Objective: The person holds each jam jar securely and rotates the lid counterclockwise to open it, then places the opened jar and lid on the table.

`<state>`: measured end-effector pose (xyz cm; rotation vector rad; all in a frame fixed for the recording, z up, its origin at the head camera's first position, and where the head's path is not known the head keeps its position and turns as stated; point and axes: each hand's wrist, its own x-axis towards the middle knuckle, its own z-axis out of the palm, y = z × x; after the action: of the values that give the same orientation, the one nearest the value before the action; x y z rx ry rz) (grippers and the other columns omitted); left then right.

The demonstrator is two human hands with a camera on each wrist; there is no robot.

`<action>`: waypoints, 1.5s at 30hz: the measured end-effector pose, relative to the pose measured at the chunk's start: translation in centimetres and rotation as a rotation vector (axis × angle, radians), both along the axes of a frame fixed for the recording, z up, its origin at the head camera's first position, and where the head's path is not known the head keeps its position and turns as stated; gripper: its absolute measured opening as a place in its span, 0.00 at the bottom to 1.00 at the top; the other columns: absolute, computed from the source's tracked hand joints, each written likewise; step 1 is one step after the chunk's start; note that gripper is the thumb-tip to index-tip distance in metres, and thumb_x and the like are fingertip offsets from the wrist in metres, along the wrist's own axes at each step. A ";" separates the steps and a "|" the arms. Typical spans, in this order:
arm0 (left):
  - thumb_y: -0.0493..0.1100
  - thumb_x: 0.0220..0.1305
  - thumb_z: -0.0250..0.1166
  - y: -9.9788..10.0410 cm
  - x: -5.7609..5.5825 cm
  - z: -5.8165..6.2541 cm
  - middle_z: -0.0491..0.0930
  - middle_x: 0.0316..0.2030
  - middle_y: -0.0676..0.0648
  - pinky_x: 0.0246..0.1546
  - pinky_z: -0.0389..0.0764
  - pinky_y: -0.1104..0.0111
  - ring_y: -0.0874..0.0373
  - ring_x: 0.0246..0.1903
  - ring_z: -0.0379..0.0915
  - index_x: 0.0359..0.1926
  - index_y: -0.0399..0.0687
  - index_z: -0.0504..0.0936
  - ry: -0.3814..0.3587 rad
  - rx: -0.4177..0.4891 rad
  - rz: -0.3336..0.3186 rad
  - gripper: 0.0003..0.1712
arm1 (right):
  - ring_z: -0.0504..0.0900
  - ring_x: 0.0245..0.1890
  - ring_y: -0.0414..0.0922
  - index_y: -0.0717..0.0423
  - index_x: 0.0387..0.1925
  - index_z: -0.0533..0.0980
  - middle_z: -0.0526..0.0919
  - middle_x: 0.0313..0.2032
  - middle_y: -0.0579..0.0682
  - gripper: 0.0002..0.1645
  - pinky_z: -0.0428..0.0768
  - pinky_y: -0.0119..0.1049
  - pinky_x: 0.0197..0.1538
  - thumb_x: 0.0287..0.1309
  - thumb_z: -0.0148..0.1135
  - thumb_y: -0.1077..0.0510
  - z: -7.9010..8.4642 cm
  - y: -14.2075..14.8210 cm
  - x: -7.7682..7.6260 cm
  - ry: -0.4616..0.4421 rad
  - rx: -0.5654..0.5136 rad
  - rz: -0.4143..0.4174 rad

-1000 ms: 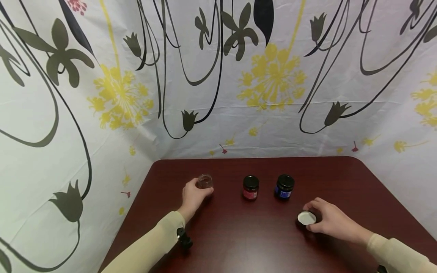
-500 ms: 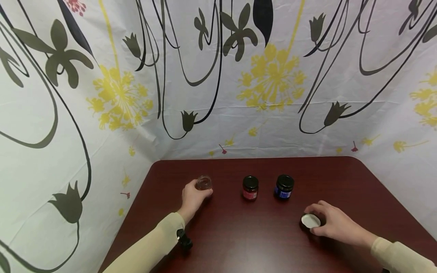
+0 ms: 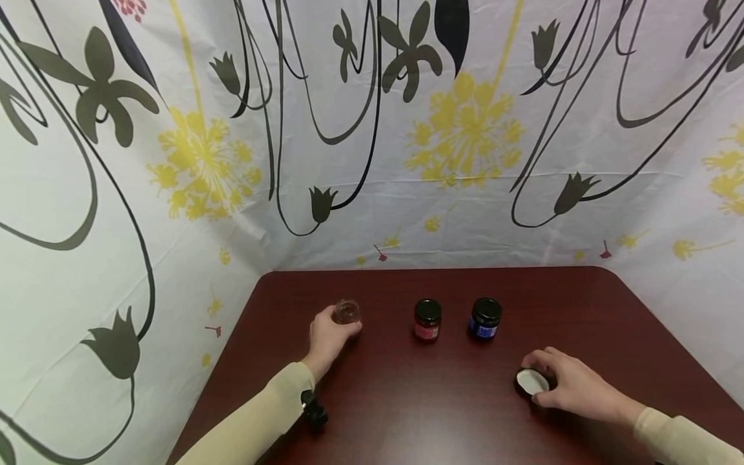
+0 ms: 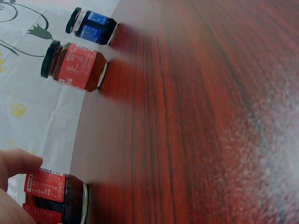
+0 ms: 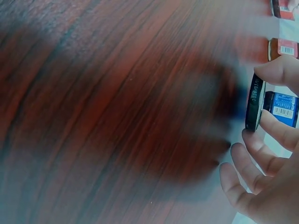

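Observation:
On the left of the table, my left hand [image 3: 328,337] grips an uncapped glass jar [image 3: 347,312]. The left wrist view shows its red label [image 4: 46,185] and dark contents, with the jar upright on the wood. My right hand [image 3: 574,386] pinches a black jar lid [image 3: 532,382] by its rim, white inside facing up. In the right wrist view the lid [image 5: 254,102] appears slightly above the table, between thumb and index finger, the other fingers spread beside it. A capped red-labelled jar [image 3: 427,320] and a capped blue-labelled jar [image 3: 485,319] stand between my hands.
The dark red wooden table [image 3: 418,400] has its far edge against a white curtain [image 3: 372,161] printed with flowers and stems. A black wrist device [image 3: 314,408] sits at my left sleeve.
My right hand has carried the lid a little to the right and nearer to me. The left hand keeps its grip on the open jar, and the capped jars stay put.

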<state>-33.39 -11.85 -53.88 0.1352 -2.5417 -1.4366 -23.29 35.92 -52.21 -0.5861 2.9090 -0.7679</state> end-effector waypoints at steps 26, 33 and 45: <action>0.52 0.50 0.80 -0.3 -0.1 -0.4 0.85 0.44 0.50 0.49 0.79 0.53 0.51 0.47 0.81 0.57 0.47 0.83 0.004 -0.031 -0.052 0.33 | 0.71 0.36 0.35 0.37 0.45 0.78 0.72 0.36 0.35 0.29 0.71 0.31 0.32 0.37 0.82 0.47 -0.8 -0.3 0.2 0.067 0.117 -0.024; 0.52 0.49 0.80 -0.2 0.2 -0.5 0.86 0.44 0.49 0.48 0.80 0.53 0.51 0.47 0.81 0.56 0.47 0.82 0.027 -0.031 -0.041 0.33 | 0.72 0.37 0.37 0.38 0.46 0.79 0.72 0.36 0.36 0.30 0.71 0.32 0.31 0.37 0.81 0.47 -0.8 -0.5 0.4 0.056 0.137 -0.049; 0.51 0.53 0.79 -0.2 0.7 -0.6 0.84 0.49 0.49 0.50 0.79 0.50 0.51 0.49 0.80 0.64 0.50 0.78 0.060 -0.032 -0.054 0.37 | 0.74 0.39 0.38 0.43 0.53 0.79 0.74 0.40 0.39 0.34 0.72 0.32 0.31 0.43 0.80 0.44 -0.6 0.0 1.0 0.005 0.095 -0.020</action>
<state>-32.72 -12.04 -54.52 0.0184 -2.5367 -1.3973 -22.24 35.88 -52.78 -0.5504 2.9405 -0.6273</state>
